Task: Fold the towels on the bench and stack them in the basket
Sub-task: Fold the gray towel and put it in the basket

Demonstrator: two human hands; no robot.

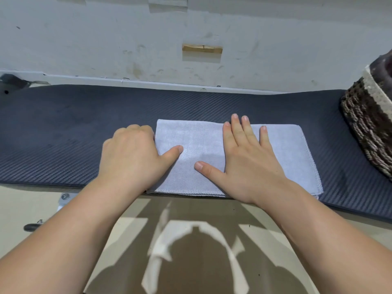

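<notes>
A pale lilac towel (pixel 195 143), folded into a wide rectangle, lies flat on the dark bench pad (pixel 63 128) near its front edge. My left hand (pixel 131 153) is at the towel's left edge, thumb on top and fingers curled under the edge, pinching it. My right hand (pixel 248 158) lies flat on the towel's middle with fingers straight and spread, pressing it down. A woven basket (pixel 369 132) stands at the right end of the bench, partly cut off by the frame; a dark folded cloth shows at its top.
A scuffed white wall (pixel 127 43) runs right behind the bench. Below the bench's front edge is a pale floor (pixel 25 204) with hard shadows. A metal bracket with a bolt (pixel 64 197) and a dark handle (pixel 31 227) sit under the left part.
</notes>
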